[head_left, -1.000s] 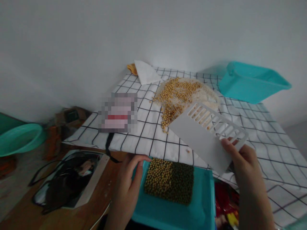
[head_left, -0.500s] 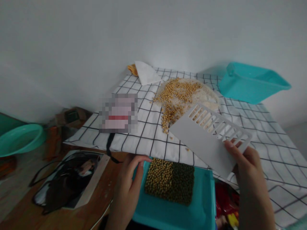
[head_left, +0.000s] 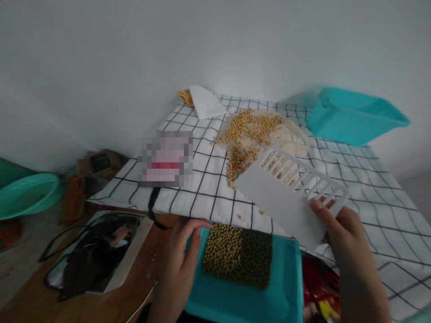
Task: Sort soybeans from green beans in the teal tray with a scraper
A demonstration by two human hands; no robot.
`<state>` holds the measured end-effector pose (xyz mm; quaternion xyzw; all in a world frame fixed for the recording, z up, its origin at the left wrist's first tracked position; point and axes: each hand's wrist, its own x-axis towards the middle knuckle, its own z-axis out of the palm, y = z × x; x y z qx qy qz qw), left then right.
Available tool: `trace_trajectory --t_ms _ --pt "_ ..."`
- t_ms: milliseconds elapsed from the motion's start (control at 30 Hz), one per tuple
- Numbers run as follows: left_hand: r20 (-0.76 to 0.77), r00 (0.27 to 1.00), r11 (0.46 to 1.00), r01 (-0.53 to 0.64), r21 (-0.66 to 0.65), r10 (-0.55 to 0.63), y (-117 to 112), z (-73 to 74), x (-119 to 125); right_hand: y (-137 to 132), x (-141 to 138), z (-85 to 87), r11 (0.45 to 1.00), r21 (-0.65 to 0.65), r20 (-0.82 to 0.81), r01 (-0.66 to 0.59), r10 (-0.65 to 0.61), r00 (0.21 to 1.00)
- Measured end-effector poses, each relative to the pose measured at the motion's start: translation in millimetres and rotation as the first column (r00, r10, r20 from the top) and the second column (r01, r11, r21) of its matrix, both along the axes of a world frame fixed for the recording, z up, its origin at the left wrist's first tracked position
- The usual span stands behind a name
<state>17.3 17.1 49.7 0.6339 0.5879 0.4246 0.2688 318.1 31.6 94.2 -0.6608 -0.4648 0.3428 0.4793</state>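
The right hand [head_left: 346, 224] pinches a slotted grey board [head_left: 276, 197] firmly by its near right end, tilted over the checked cloth [head_left: 198, 186]. The board blocks the view of the front of the heap of yellow beans [head_left: 249, 128] and pale grain [head_left: 286, 137]; whether it touches them, I cannot tell. The left hand [head_left: 183, 251], loosely curled, has a fingertip at the bin [head_left: 245, 303]'s far left corner; whether it grips is unclear. Yellow beans and green ones [head_left: 257, 258] lie side by side in the bin, below the table edge. A teal tub [head_left: 350, 123] stands at back right, white paper [head_left: 205, 103] at back left. Lower left are a box [head_left: 129, 264] and a basin [head_left: 30, 195]; packets [head_left: 318, 280] lie right of the bin. A pixelated item [head_left: 168, 154] shows a red band, its writing unreadable.
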Motion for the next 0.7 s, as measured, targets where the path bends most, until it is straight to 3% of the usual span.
trace_trajectory --t_ms 167,700 --pt "0.004 1.0 1.0 0.001 -0.002 -0.001 1 -1.1 0 0 0 -2.2 1.0 0.023 0.015 0.013 -0.013 1.0" --pt "-0.018 1.0 1.0 -0.009 -0.019 0.009 -2 -2.5 -2 10 -7 8.0 0.985 0.082 0.167 -0.151 0.136 0.976"
